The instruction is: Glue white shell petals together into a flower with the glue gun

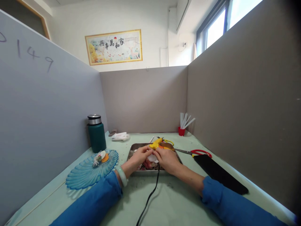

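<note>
My left hand (139, 156), a pale bangle (121, 175) at its wrist, meets my right hand (167, 159) above a metal tray (145, 173). The fingers of both are pinched together at the fingertips; whatever they hold is too small or hidden to name. Just beyond the fingertips is a yellow glue gun (156, 143), which seems to rest at the tray's far side. Shells (150, 164), white and reddish, lie in the tray below my hands and are partly covered by them. A black cord (151, 194) runs from the tray toward me.
On the left stand a blue scalloped plate (82, 175) with a small shell cluster (99, 158) and a green bottle (97, 136). To the right lie red-handled scissors (201, 152) and a black flat piece (219, 174). Behind are pliers (169, 142), white packets (120, 136) and a red cup (181, 131) of glue sticks.
</note>
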Demonstrator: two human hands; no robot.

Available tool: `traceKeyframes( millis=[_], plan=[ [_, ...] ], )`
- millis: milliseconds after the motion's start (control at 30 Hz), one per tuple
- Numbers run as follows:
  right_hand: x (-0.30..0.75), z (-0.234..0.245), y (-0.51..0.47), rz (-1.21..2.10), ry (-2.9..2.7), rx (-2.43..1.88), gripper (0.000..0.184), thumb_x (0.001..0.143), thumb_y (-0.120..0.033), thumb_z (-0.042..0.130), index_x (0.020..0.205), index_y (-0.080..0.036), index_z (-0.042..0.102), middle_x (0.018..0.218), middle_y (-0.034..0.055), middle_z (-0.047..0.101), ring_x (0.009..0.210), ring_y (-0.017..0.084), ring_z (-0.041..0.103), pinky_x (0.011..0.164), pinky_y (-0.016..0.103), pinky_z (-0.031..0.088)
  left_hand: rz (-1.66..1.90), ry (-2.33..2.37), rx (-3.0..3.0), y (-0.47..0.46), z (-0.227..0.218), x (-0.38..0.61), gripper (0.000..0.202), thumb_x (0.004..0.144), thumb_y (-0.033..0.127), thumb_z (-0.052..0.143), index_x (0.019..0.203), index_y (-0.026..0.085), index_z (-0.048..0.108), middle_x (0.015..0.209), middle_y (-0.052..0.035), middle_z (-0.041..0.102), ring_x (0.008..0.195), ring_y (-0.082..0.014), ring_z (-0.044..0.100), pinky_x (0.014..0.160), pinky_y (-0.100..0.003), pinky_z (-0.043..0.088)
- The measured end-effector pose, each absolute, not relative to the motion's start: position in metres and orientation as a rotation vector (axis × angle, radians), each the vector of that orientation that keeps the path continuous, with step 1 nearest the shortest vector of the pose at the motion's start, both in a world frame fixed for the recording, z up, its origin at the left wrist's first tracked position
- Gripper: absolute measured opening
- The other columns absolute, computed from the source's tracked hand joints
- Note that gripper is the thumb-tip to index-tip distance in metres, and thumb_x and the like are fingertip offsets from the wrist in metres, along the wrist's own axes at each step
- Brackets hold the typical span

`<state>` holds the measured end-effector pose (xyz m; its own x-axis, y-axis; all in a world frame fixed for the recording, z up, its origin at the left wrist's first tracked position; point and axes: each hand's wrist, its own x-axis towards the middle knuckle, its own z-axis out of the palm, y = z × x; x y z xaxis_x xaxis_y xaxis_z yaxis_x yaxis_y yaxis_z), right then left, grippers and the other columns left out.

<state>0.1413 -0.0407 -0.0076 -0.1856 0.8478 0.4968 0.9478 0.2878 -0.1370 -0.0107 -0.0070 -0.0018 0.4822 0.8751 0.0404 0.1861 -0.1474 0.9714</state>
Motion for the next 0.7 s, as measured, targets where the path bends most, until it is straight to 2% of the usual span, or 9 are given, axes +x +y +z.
traceKeyframes(
  millis=[333,700],
  plan=[
    [0.1426,-0.0105,-0.0379,-0.299,-2.09,-1.587,0.049,0.09,-0.047,0.016,0.082,-0.021,0.057,0.074,0.003,0.064,0.071,0.016,0.058,0.055,0.024,0.027,0.826,0.962,1.629,-0.0058,-0.0022,-0.0087,0.042,0.069,0.051,0.054,0.086,0.013,0.051,0.045,0.0034,0.052,0.036,-0.0115,0.053,0.038,-0.02,0.041],
    [0.142,-0.0084,-0.0394,-0.26,-2.101,-1.626,0.051,0.09,-0.048,0.015,0.085,-0.021,0.058,0.077,0.004,0.064,0.073,0.017,0.058,0.059,0.025,0.03,0.833,0.949,1.675,-0.0049,-0.0025,-0.0098,0.044,0.068,0.052,0.055,0.085,0.011,0.055,0.044,0.0016,0.053,0.037,-0.0119,0.053,0.039,-0.02,0.042]
  ],
)
